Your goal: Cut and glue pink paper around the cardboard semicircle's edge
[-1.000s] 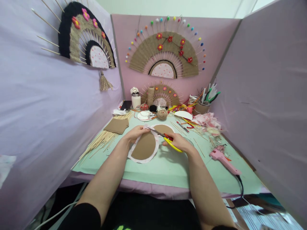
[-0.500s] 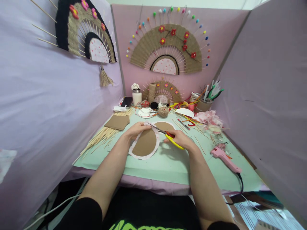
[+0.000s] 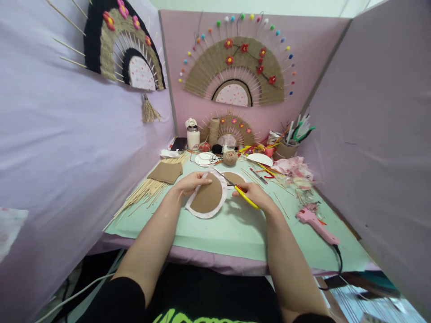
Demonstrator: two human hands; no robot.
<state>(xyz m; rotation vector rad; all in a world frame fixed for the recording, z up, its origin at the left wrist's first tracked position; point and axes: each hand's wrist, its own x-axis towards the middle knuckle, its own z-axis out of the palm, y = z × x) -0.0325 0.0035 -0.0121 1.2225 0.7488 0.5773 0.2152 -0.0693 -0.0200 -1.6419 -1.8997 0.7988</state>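
My left hand (image 3: 193, 183) pinches a brown cardboard half-circle (image 3: 209, 195) by its upper left edge, thumb on top. A border of white-pink fabric (image 3: 205, 215) sticks out around the cardboard. In my right hand (image 3: 253, 194) is a pair of scissors (image 3: 247, 197) with yellow and red handles, fingers wrapped round them. The blades point up and left, with their tips at the top of the fabric border. Whether the blades grip the fabric I cannot tell. Behind them, a second cardboard half-circle (image 3: 233, 178) with a pale edge lies on the table.
Bamboo sticks (image 3: 141, 193) and a cardboard piece (image 3: 165, 172) lie at left. A pink glue gun (image 3: 316, 224) with a black cord rests at right, near fabric scraps (image 3: 291, 167). Twine (image 3: 230, 158), a white bottle (image 3: 193, 137) and a pot of tools (image 3: 286, 149) stand at the back.
The cardboard half-circle in my left hand has shifted slightly up and right and turned a little. The scissor tips now sit slightly farther right, at the fabric border.
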